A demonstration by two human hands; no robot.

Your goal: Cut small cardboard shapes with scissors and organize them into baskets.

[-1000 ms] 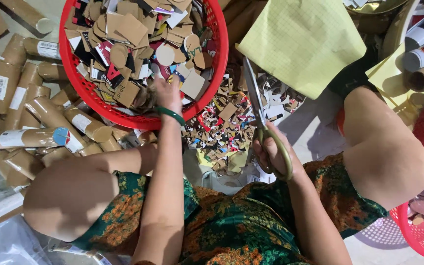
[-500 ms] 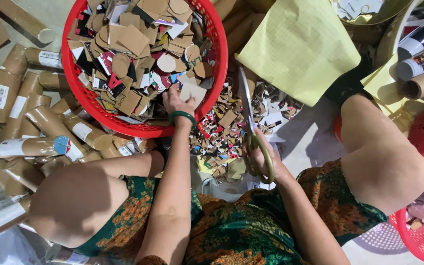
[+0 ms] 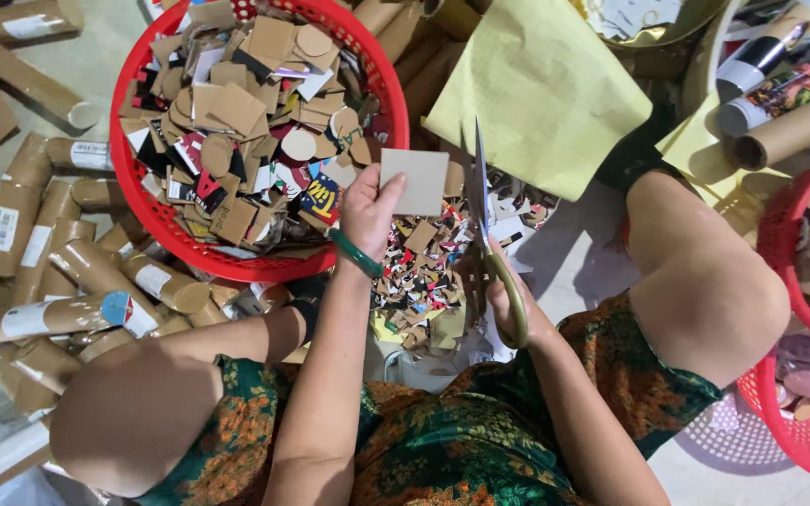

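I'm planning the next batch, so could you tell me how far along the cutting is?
Done: the red basket is heaped with cut pieces. In hand: the left hand holds a cardboard square, the right hand scissors. Left: many uncut tubes.

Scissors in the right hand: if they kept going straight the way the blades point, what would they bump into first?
The scissors in the right hand point up the picture, just beside the grey card square that the left hand holds. Straight on, they would probably meet the yellow paper sheet first, though depth is unclear.
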